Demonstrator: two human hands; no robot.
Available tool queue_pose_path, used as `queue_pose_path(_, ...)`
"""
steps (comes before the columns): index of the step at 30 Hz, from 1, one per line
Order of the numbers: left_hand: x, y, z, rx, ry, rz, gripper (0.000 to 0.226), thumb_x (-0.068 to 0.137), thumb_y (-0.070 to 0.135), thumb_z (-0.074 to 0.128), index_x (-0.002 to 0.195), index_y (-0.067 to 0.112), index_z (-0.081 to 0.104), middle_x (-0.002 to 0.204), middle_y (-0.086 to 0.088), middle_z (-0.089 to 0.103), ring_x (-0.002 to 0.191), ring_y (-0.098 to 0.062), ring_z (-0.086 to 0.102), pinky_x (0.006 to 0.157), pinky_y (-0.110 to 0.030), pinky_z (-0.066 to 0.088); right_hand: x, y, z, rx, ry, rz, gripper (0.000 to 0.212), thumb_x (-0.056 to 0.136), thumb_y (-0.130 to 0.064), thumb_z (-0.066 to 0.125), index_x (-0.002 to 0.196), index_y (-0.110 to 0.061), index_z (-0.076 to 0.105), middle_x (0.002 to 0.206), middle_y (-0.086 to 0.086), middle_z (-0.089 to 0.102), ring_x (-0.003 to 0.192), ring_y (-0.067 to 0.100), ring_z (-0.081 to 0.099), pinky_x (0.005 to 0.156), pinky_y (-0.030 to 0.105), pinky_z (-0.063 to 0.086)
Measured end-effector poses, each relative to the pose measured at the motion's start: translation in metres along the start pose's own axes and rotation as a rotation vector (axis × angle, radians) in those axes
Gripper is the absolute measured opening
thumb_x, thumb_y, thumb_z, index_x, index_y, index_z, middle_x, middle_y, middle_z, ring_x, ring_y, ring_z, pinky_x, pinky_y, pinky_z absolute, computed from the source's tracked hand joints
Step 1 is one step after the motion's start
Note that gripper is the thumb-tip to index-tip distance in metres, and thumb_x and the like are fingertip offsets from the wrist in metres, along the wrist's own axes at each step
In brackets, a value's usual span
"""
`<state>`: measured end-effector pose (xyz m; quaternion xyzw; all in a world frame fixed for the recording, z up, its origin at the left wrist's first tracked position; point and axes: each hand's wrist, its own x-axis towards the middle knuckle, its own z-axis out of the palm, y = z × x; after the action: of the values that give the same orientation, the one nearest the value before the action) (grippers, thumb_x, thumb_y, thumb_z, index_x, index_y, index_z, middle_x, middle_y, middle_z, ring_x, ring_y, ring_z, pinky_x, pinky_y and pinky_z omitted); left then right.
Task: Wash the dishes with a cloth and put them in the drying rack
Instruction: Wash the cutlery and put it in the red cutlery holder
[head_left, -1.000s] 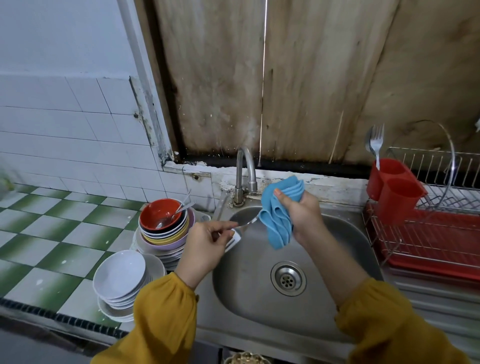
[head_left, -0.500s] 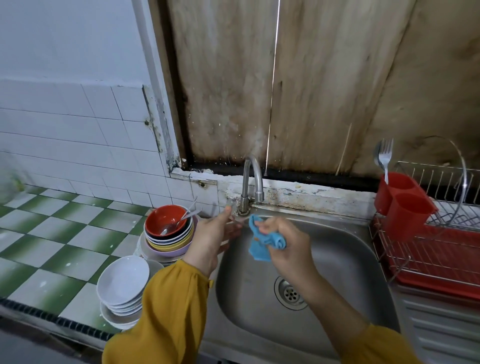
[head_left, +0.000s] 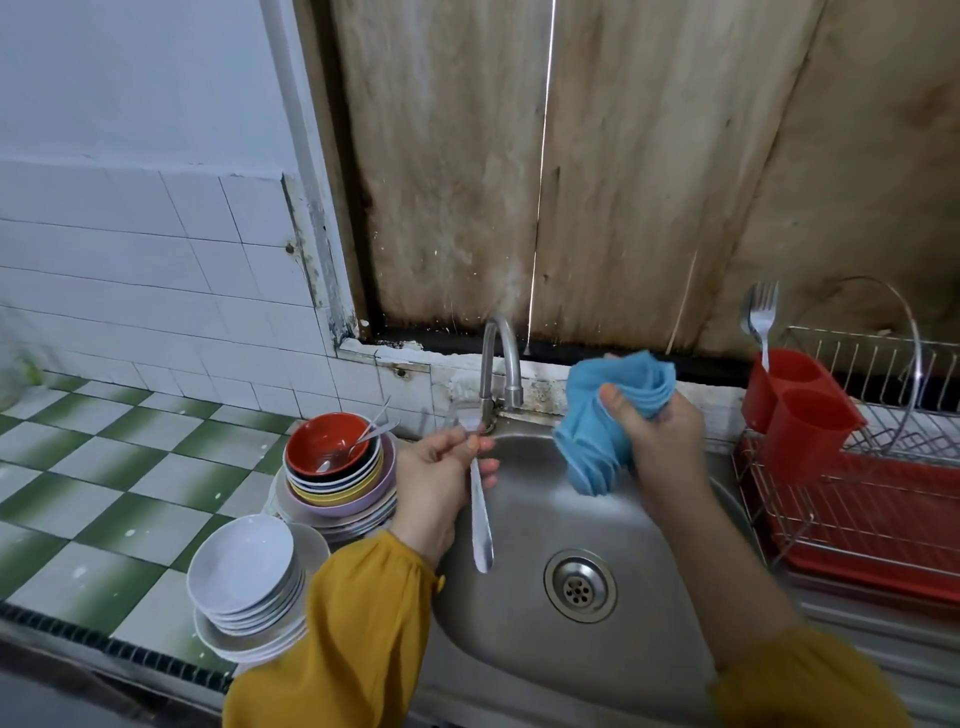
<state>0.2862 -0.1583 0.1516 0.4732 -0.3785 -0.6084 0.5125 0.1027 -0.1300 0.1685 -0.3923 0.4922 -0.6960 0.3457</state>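
Nearest, at 8 o'clock of the drain (head_left: 580, 585): stack of white bowls (head_left: 241, 571) on the green-and-white tiled tabletop (head_left: 104, 467), just beside the left rim of the steel sink (head_left: 545, 691). Over the basin at 10 o'clock of the drain: left hand (head_left: 436, 467), fingers curled round a metal spoon (head_left: 480, 519), handle end hanging down towards 6 o'clock, upper end up by the tap base and blurred. At 1 o'clock of the drain: right hand (head_left: 660, 436), fingers and thumb clenched on a bunched blue cloth (head_left: 597, 431), folds spilling out at 9 o'clock of the hand, apart from the spoon. Behind the left hand, at its 9 o'clock: stack of coloured bowls (head_left: 337, 493), red one on top with loose spoons (head_left: 363, 439) inside. Farther back, at 12 o'clock of the basin: curved tap (head_left: 501, 364). At 3 o'clock of the sink: wire drying rack (head_left: 857, 519) on a red tray, with a red cutlery holder (head_left: 800, 405) at its near-left corner and a fork (head_left: 761, 317) upright in it, tines up.
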Motion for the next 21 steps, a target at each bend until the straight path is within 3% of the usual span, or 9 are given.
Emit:
queue_pose_path(3,-0.007,-0.003,0.016,0.098,-0.063,0.090,0.014,0.093,-0.004,0.055,0.100,0.000,0.067,0.065,-0.002,0.069,0.048,-0.007,0.060,0.049,-0.019,0.049,-0.001,-0.002,0.026,0.150,0.099,0.088,0.008,0.092,-0.010,0.062,0.092,-0.017,0.066,0.093,0.002,0.071,0.088,0.019,0.070,0.077,0.033,0.057)
queue_pose_path(5,-0.011,-0.007,0.025,0.175,-0.073,0.171,0.018,0.093,-0.007,0.055,0.089,0.000,0.070,0.058,-0.005,0.063,0.047,-0.010,0.053,0.049,-0.024,0.042,-0.007,0.002,0.044,0.137,0.027,0.107,0.011,0.093,-0.008,0.061,0.096,-0.018,0.065,0.090,-0.001,0.070,0.088,0.021,0.069,0.073,0.030,0.057)
queue_pose_path(7,-0.009,-0.011,0.028,0.254,-0.060,0.266,0.022,0.092,-0.007,0.055,0.080,0.001,0.072,0.060,-0.011,0.062,0.051,-0.015,0.049,0.051,-0.028,0.040,-0.009,0.008,0.056,0.009,-0.087,0.041,0.042,0.089,-0.004,0.065,0.122,-0.029,0.057,0.099,-0.006,0.071,0.093,0.016,0.068,0.077,0.027,0.057)
queue_pose_path(9,-0.008,-0.012,0.023,0.306,-0.070,0.345,0.018,0.091,0.001,0.058,0.081,0.001,0.073,0.069,-0.018,0.069,0.060,-0.018,0.056,0.055,-0.038,0.051,-0.006,0.011,0.062,-0.128,-0.127,0.024,0.076,0.081,-0.002,0.074,0.143,-0.033,0.040,0.117,-0.002,0.066,0.103,0.015,0.066,0.087,0.032,0.056)
queue_pose_path(11,-0.005,-0.012,0.017,0.345,-0.081,0.382,0.017,0.088,0.002,0.059,0.080,0.000,0.073,0.074,-0.024,0.069,0.066,-0.020,0.058,0.061,-0.048,0.054,0.004,0.008,0.061,-0.128,-0.085,0.052,0.061,0.078,-0.002,0.078,0.130,-0.021,0.053,0.111,0.004,0.067,0.100,0.018,0.066,0.089,0.038,0.056)
queue_pose_path(14,-0.006,-0.011,0.015,0.370,-0.093,0.382,0.030,0.090,-0.006,0.061,0.074,0.017,0.072,0.069,-0.014,0.068,0.064,-0.018,0.055,0.064,-0.034,0.047,0.018,-0.001,0.056,-0.079,0.035,0.051,0.021,0.086,-0.005,0.071,0.104,-0.014,0.064,0.091,0.001,0.068,0.090,0.019,0.066,0.088,0.040,0.056)
queue_pose_path(16,-0.005,-0.009,0.014,0.390,-0.093,0.395,0.027,0.089,-0.006,0.062,0.076,0.015,0.074,0.070,-0.007,0.070,0.062,-0.015,0.058,0.065,-0.030,0.048,0.019,-0.004,0.053,-0.084,0.003,0.025,0.025,0.087,-0.005,0.070,0.110,-0.011,0.063,0.093,-0.001,0.068,0.093,0.018,0.065,0.088,0.034,0.055)
queue_pose_path(19,-0.001,-0.005,0.006,0.403,-0.087,0.461,0.014,0.087,-0.002,0.063,0.083,0.003,0.076,0.076,-0.006,0.075,0.074,-0.023,0.071,0.071,-0.038,0.056,0.007,-0.002,0.053,-0.118,-0.330,-0.006,0.055,0.076,0.003,0.076,0.122,-0.018,0.054,0.107,0.000,0.063,0.094,0.009,0.062,0.087,0.028,0.055)
queue_pose_path(21,-0.001,-0.003,0.000,0.451,-0.129,0.499,0.016,0.086,0.002,0.063,0.084,0.007,0.077,0.077,-0.004,0.075,0.074,-0.025,0.072,0.069,-0.037,0.057,0.005,-0.001,0.050,-0.163,-0.375,-0.029,0.054,0.076,0.003,0.076,0.121,-0.018,0.055,0.107,0.000,0.062,0.088,0.001,0.062,0.079,0.020,0.053)
